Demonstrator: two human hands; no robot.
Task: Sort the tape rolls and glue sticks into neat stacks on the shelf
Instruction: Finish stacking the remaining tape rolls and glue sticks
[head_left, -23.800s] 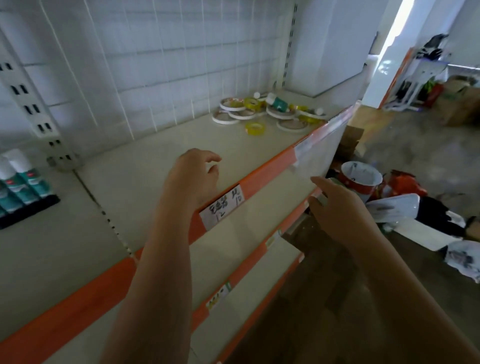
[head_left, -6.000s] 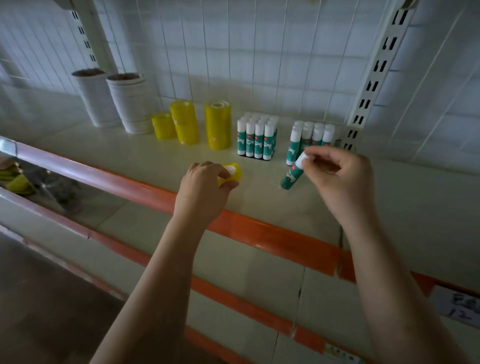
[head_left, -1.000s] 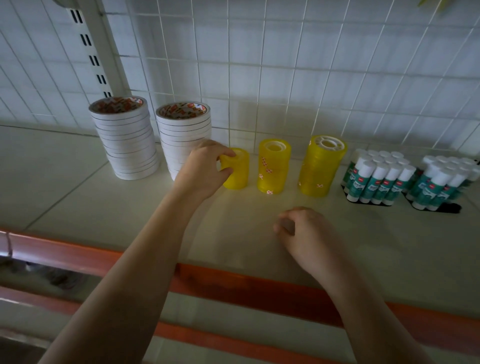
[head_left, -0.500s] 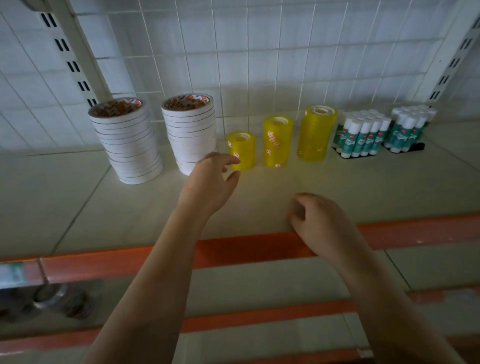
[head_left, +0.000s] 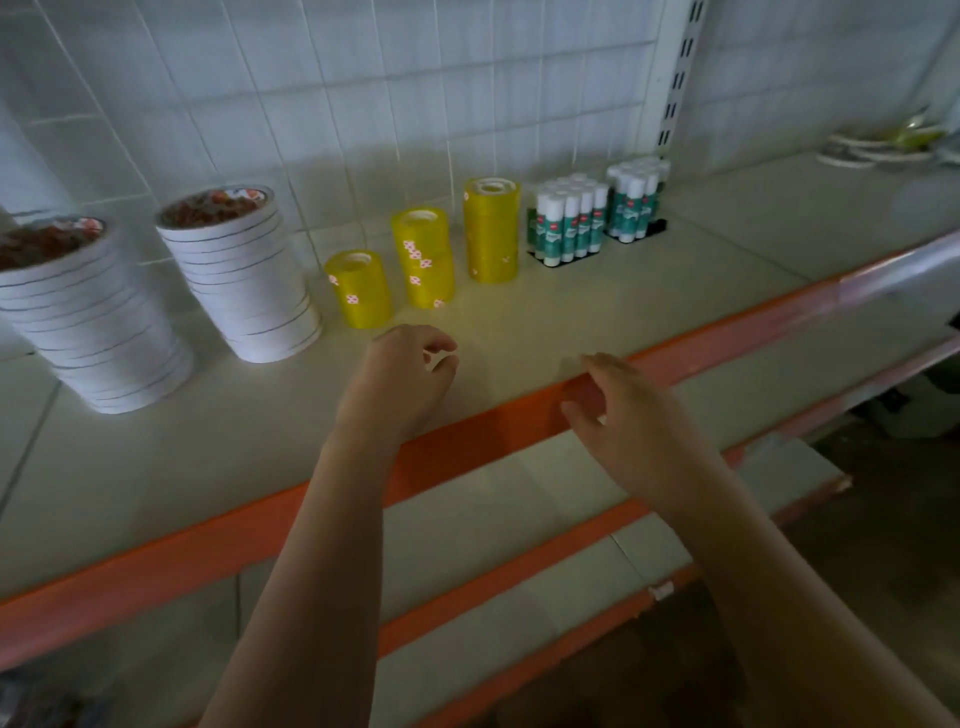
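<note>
Two tall stacks of white tape rolls (head_left: 244, 275) (head_left: 78, 312) stand at the left of the shelf (head_left: 571, 322). To their right rise three yellow tape stacks: short (head_left: 359, 288), medium (head_left: 425, 257), tall (head_left: 491, 231). Two groups of green-and-white glue sticks (head_left: 569, 223) (head_left: 635, 202) stand upright in black holders further right. My left hand (head_left: 402, 379) hovers in front of the short yellow stack, fingers loosely curled, holding nothing. My right hand (head_left: 623, 415) hangs over the orange shelf edge, empty and relaxed.
More loose tape rolls (head_left: 878, 145) lie far right on the shelf beyond a slotted upright (head_left: 675, 83). A wire grid backs the shelf. The orange front rail (head_left: 208, 551) runs below my hands, with lower shelves (head_left: 509, 499) underneath.
My left hand has pulled back from the short yellow stack toward the shelf edge. The view has swung right, bringing the far tape rolls into sight. Both hands stay empty.
</note>
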